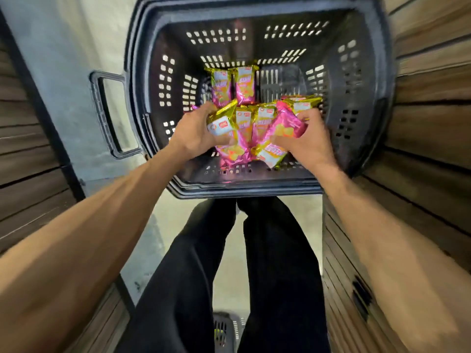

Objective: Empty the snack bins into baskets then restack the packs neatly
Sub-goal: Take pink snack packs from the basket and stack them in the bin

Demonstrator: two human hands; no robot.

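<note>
A bunch of pink-and-gold snack packs [254,128] sits low inside the dark plastic basket [158,47], squeezed between both hands. The left hand [196,133] and right hand [308,138] each curl their fingers round its ends. Farther back, two more packs [233,84] lie side by side.

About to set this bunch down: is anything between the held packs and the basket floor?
Nothing visible. Left hand and right hand grip the bunch inside the basket; two packs lie farther back. Floor beneath is hidden.
</note>
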